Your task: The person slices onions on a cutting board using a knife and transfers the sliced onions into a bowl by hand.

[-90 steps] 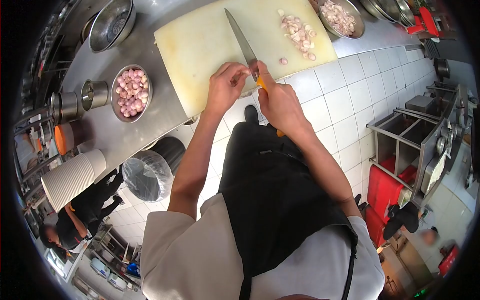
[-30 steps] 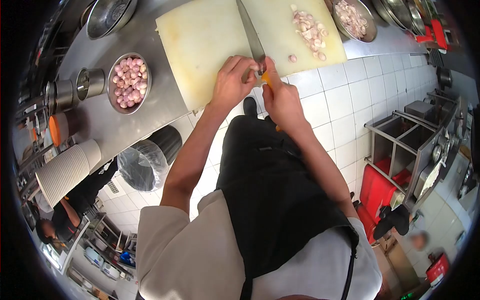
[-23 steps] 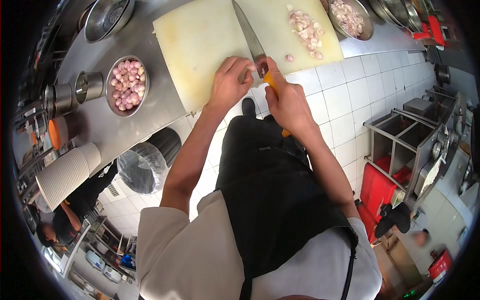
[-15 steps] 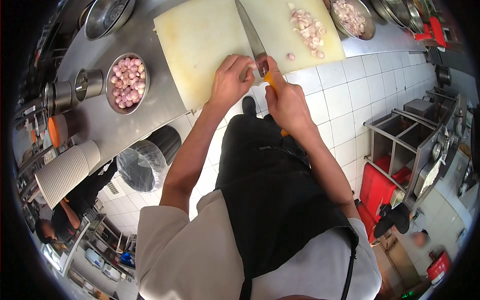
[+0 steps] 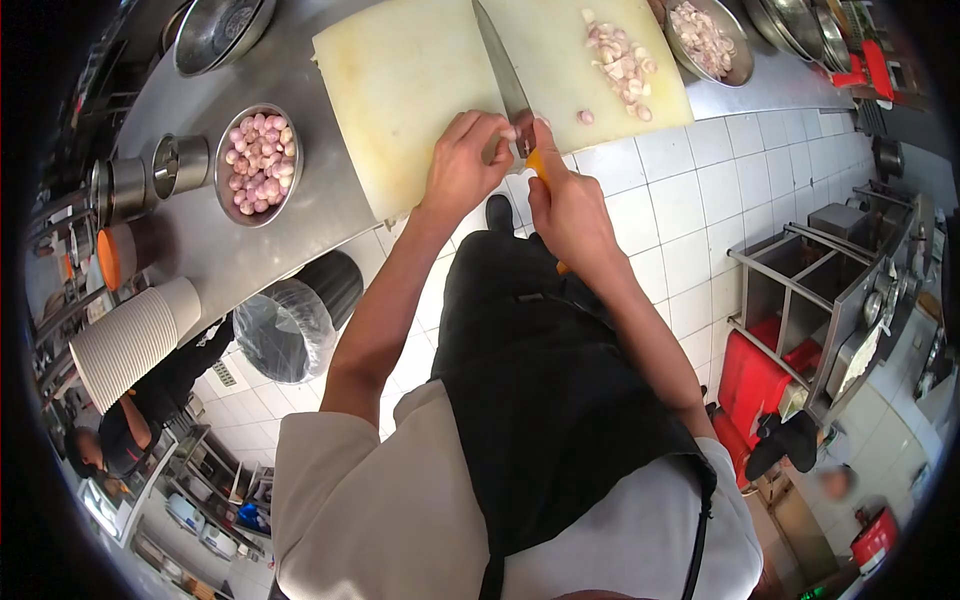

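My right hand (image 5: pixel 575 215) grips the orange handle of a knife (image 5: pixel 505 70), whose long blade points away from me over the white cutting board (image 5: pixel 400 70). Beside the blade's handle end, my left hand (image 5: pixel 465 165) is closed, thumb and fingers pinched. Something small and pale may be at its fingertips, but I cannot make it out. Sliced shallots (image 5: pixel 622 65) lie in a loose pile on the board's right part, with a single shallot (image 5: pixel 585 117) nearer its edge. Whole peeled shallots (image 5: pixel 262 160) fill a metal bowl (image 5: pixel 219 170) on the left.
A metal bowl of sliced shallots (image 5: pixel 700 40) stands right of the board. Left on the steel counter (image 5: pixel 320 190) are a metal bowl (image 5: pixel 222 35), metal canisters (image 5: pixel 182 165) and stacked cups (image 5: pixel 135 340). A lined bin (image 5: pixel 285 335) stands below; a co-worker (image 5: pixel 135 430) is at lower left.
The view has shifted slightly. My right hand has moved a little with the knife handle, close to my left hand. Both hands keep their grips.
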Available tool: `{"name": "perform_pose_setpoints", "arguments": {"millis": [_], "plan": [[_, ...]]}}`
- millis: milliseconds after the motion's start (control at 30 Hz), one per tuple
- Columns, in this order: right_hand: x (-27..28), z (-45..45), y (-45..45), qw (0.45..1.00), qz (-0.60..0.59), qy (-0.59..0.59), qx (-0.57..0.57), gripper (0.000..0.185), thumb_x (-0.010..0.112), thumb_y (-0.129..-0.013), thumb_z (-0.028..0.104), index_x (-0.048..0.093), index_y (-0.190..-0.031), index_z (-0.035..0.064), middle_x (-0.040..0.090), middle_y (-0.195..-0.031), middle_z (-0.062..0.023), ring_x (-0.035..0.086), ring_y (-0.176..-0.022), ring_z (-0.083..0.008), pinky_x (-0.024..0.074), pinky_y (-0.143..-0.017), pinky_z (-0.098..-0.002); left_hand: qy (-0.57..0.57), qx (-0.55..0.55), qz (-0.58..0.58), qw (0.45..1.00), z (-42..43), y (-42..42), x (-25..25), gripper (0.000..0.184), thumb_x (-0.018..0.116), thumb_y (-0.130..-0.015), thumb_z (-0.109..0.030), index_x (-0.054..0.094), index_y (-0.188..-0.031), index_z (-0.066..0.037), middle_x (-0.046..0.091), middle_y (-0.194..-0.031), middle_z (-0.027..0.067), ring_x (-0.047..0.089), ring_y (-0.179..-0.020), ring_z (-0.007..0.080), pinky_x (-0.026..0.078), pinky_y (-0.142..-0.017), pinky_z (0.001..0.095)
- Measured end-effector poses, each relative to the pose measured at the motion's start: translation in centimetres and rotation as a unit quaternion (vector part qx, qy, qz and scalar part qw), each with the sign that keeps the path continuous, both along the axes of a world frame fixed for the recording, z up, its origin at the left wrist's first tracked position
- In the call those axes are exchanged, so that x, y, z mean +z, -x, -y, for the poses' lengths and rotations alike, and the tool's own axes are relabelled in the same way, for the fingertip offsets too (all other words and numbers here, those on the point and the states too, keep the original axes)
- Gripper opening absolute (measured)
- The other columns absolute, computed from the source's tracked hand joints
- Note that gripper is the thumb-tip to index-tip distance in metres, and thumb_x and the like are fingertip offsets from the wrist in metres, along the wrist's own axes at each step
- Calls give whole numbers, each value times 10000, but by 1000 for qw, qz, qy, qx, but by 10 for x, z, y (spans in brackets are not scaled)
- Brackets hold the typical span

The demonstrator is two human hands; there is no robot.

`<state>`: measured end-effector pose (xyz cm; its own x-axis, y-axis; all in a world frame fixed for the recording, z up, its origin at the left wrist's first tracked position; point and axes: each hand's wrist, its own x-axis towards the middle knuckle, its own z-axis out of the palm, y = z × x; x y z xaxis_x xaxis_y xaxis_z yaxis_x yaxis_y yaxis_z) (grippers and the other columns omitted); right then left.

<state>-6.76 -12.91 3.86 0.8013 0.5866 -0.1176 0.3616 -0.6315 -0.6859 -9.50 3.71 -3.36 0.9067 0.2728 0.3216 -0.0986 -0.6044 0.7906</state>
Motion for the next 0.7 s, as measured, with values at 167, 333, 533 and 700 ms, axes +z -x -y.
{"name": "perform_pose_setpoints", "arguments": {"millis": [167, 333, 533, 700], "plan": [[-21, -4, 5, 999, 33, -29, 2, 727, 604, -901, 24, 292, -1557, -4, 638, -665, -247, 644, -619, -434, 507, -606, -536, -25, 6, 15, 1000, -2, 0, -4, 263, 715, -769, 42, 673, -990, -93, 679, -930, 31, 644, -741, 181, 550, -581, 315], [-22, -5, 1, 999, 27, -26, -10, 699, 596, -899, 8, 339, -1549, -4, 651, -697, -258, 658, -653, -437, 519, -637, -498, -1, 5, -1, 1000, -1, 2, -1, 238, 695, -760, 45, 654, -959, -78, 680, -933, 53, 653, -823, 259, 553, -676, 375], [11, 3, -10, 1000, -18, -12, 2, 681, 608, -892, 26, 351, -1520, -25, 645, -668, -272, 655, -652, -464, 525, -658, -550, -19, 3, 24, 1000, -3, -1, -5, 251, 719, -767, 47, 671, -971, -91, 665, -897, 32, 630, -707, 171, 531, -569, 308], [17, 2, -8, 1000, -18, -10, 5, 673, 604, -890, 20, 356, -1513, -36, 642, -659, -272, 652, -643, -467, 528, -661, -544, -14, 9, 26, 1000, -2, 1, -4, 261, 714, -764, 50, 679, -980, -91, 660, -892, 37, 628, -700, 175, 514, -556, 305]]}}
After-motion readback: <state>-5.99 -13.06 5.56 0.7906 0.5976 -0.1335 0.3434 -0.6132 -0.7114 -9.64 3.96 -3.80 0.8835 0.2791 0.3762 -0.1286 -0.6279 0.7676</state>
